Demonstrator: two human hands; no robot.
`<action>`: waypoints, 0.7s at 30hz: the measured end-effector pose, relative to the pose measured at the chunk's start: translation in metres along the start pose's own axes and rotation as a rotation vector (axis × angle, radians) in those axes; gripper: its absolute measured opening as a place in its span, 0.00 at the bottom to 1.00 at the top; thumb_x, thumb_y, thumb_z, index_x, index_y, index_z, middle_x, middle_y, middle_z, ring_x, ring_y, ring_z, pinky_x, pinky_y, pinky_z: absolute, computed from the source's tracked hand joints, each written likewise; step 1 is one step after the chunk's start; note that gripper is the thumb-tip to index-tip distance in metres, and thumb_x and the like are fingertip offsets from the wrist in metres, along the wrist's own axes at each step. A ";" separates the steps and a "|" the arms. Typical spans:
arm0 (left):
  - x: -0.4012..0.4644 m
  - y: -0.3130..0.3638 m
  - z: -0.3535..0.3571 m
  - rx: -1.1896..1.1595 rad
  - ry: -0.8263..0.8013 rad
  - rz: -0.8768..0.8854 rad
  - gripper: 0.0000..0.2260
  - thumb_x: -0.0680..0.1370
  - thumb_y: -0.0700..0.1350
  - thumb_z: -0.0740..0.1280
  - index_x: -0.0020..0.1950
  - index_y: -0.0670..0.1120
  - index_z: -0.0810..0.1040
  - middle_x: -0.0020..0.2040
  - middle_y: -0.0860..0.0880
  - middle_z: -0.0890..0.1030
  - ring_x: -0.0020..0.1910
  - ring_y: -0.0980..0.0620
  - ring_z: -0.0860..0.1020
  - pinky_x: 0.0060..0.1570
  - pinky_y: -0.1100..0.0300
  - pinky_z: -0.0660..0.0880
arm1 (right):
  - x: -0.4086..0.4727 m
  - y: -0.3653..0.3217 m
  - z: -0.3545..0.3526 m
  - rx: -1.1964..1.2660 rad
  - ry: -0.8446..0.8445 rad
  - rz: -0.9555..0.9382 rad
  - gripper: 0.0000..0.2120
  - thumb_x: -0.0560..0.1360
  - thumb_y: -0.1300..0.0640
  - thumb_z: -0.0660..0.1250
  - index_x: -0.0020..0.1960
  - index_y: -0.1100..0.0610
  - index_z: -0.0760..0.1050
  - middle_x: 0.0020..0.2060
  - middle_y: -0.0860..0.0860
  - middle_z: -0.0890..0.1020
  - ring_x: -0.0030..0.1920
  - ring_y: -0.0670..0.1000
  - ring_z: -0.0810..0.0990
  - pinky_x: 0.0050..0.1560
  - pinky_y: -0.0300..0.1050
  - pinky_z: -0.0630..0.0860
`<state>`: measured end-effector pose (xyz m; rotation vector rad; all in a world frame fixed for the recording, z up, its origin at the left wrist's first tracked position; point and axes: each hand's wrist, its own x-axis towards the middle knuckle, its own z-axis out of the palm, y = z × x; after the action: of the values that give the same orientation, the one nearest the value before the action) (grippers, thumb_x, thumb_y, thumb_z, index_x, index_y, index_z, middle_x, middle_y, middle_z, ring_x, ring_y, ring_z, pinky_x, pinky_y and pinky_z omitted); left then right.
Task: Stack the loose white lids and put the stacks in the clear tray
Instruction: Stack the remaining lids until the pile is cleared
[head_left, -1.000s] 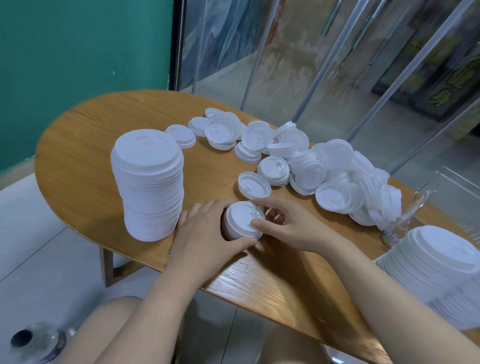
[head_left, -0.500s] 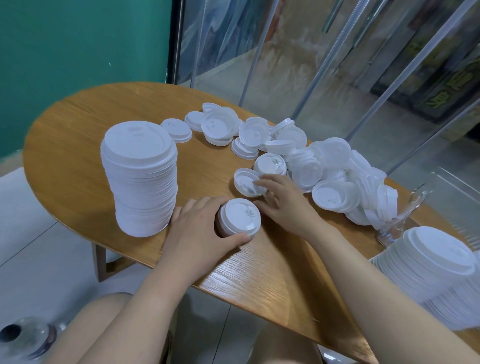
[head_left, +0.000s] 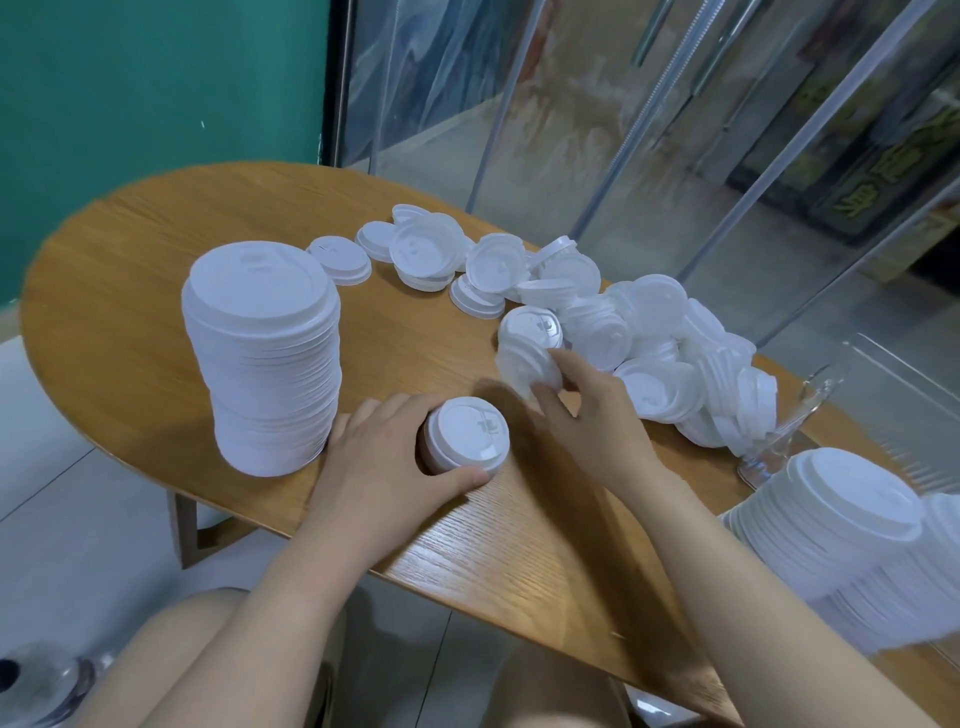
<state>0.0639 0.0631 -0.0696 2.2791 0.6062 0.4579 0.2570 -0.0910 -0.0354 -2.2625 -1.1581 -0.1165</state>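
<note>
At 9 o'clock on the oval wooden table (head_left: 156, 291) stands the tall stack of large white plastic lids (head_left: 262, 358), upright, untouched vs 1 s ago. Just right of it, touching or nearly so, the left hand (head_left: 387, 467) stays curled round the short stack of small white plastic lids (head_left: 465, 441) near the front edge at 6 o'clock; thumb wraps the near side, fingers the far side, same grip as before. That stack hasn't grown.

Change is w/ the right hand (head_left: 597, 415): 1 s ago it was at the short stack, 0.5 s ago reaching for a lid lying flat at 12 o'clock from that stack. Now it has that single small white lid (head_left: 527, 364) pinched betw. thumb and fingertips and tipped up off the wood, blurred, so prob. mid-lift. It sits just beside another lid at the near edge of the scattered heap of loose white lids (head_left: 623, 332), which runs from 12 to 3 o'clock.

Meaning: one more lid is prob. headed for the short stack; heap is large, so task is early-to-mid. At 4 o'clock, leaning stacks of white lids (head_left: 852, 525) lie in the clear plastic tray (head_left: 883, 364), whose walls are only partly visible.
</note>
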 end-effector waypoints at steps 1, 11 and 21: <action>0.000 0.000 0.000 -0.002 -0.001 -0.001 0.34 0.67 0.73 0.70 0.69 0.63 0.72 0.59 0.65 0.74 0.60 0.59 0.67 0.59 0.58 0.59 | -0.009 0.000 -0.005 0.076 0.014 0.034 0.11 0.81 0.54 0.69 0.63 0.53 0.76 0.39 0.44 0.80 0.42 0.47 0.78 0.47 0.46 0.76; 0.001 0.002 0.002 0.003 0.008 -0.008 0.35 0.66 0.74 0.70 0.70 0.62 0.71 0.60 0.64 0.74 0.61 0.57 0.67 0.63 0.56 0.59 | -0.061 0.022 -0.020 0.277 0.003 0.262 0.17 0.81 0.52 0.69 0.69 0.41 0.73 0.41 0.47 0.82 0.37 0.51 0.80 0.45 0.47 0.79; -0.001 0.002 0.002 -0.005 0.004 -0.003 0.36 0.65 0.74 0.68 0.71 0.62 0.72 0.59 0.65 0.72 0.62 0.57 0.67 0.65 0.54 0.60 | -0.065 0.014 -0.023 0.179 -0.112 0.253 0.27 0.67 0.45 0.82 0.58 0.31 0.70 0.42 0.40 0.76 0.37 0.40 0.73 0.40 0.30 0.70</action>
<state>0.0646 0.0604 -0.0693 2.2727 0.6096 0.4620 0.2316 -0.1560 -0.0444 -2.2553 -0.8881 0.2073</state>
